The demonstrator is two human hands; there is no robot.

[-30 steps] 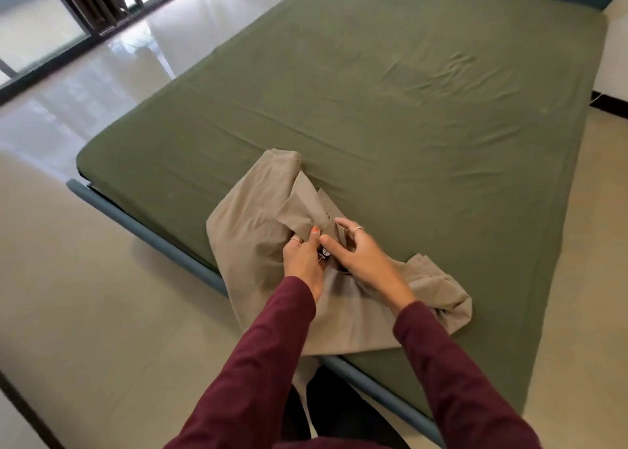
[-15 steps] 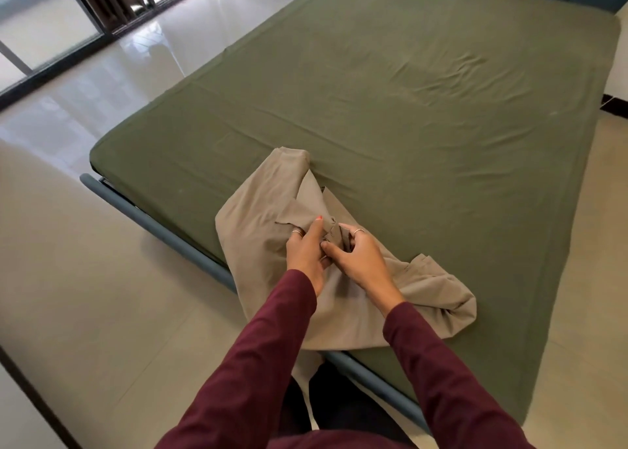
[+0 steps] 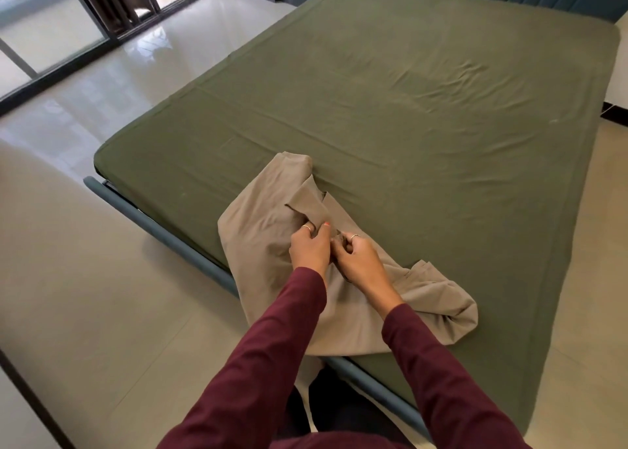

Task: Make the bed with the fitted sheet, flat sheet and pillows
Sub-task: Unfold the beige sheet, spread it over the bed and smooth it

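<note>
At the foot edge of the bed, right over the blue bed frame (image 3: 159, 236), both hands are buried in a bunched tan flat sheet (image 3: 272, 261). It lies on the green fitted sheet (image 3: 390, 108), which is already stretched across the mattress, with one flap spilling down past the frame toward the floor. Left hand (image 3: 310, 248) has its fingers curled, pinching a raised fold of the tan cloth between thumb and forefinger. Right hand (image 3: 361, 261), touching the left, has its fingers curled in too, nipping the cloth just beside that fold. Looks to me like a hunt for a hem or a corner before the sheet gets shaken open. To do it well, I'd say: keep one pinch fixed on the edge and let the other hand run along the hem away from it until a true corner turns up, rather than tugging at the middle of the bundle. Lift only once both hands own an edge, or the heap may slide off the frame. No pillows in sight anywhere around the frame.
</note>
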